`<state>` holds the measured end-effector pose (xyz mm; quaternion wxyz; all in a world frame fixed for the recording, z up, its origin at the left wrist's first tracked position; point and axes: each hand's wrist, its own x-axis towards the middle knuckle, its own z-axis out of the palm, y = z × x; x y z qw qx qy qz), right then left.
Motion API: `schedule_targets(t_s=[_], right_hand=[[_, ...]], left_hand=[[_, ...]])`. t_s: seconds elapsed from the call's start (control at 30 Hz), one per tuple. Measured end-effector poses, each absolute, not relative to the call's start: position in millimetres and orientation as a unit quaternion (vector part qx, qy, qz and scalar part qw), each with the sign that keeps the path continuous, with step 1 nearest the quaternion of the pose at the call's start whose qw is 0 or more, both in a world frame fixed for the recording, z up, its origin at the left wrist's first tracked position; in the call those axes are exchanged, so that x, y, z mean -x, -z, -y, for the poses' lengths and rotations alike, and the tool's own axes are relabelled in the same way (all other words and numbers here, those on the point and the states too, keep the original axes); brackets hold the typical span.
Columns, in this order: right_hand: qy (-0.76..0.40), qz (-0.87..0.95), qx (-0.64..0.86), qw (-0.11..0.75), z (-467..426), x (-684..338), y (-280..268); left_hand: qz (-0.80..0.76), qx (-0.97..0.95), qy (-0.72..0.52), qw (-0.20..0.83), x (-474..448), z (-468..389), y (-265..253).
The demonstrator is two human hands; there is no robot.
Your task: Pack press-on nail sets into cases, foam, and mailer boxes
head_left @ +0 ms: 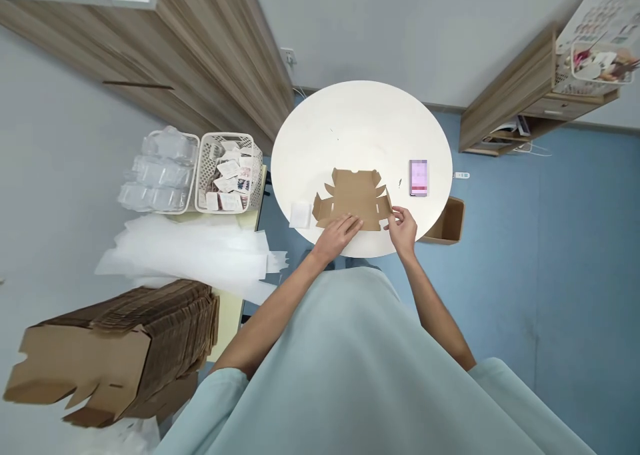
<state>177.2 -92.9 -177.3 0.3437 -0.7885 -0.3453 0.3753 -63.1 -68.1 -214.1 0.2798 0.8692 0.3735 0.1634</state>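
An unfolded brown cardboard box (355,195) lies on the round white table (360,112), with its side flaps partly raised. My left hand (337,236) rests flat on the near edge of the cardboard, fingers stretched out. At the near right corner, my right hand (403,231) pinches the box's right side flap between thumb and fingers. A small white square packet (300,215) lies left of the cardboard. To the right is a phone (419,178) with a lit pinkish screen.
On the left stand a basket of packets (230,175), a basket of clear plastic packs (163,168), white foam sheets (195,248) and a stack of flat cardboard boxes (145,348). A brown bin (453,222) stands on the floor at right. Wooden cabinets flank the table.
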Motion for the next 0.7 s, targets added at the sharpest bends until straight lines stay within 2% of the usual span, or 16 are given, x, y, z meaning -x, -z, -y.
schedule_targets(t_s=[0.2,0.37,0.5,0.6,0.7], right_hand=[[-0.485,0.159,0.781,0.361,99.8,-178.3,260.0],[-0.537,0.097,0.778,0.311,105.3,-180.1,294.2],[-0.448,0.21,0.833,0.248,106.9,-189.7,299.5],[-0.355,0.358,0.83,0.24,95.8,-190.9,295.5],[-0.352,0.467,0.777,0.233,70.2,-180.5,293.8]], left_hand=[[-0.364,-0.887,-0.028,0.284,53.6,68.6,279.1],[-0.381,-0.87,0.104,0.294,64.4,76.1,307.2],[-0.426,-0.848,0.115,0.294,78.4,83.4,315.8],[-0.453,-0.832,0.092,0.307,88.9,82.4,317.6],[-0.468,-0.819,0.081,0.322,95.8,76.7,317.1]])
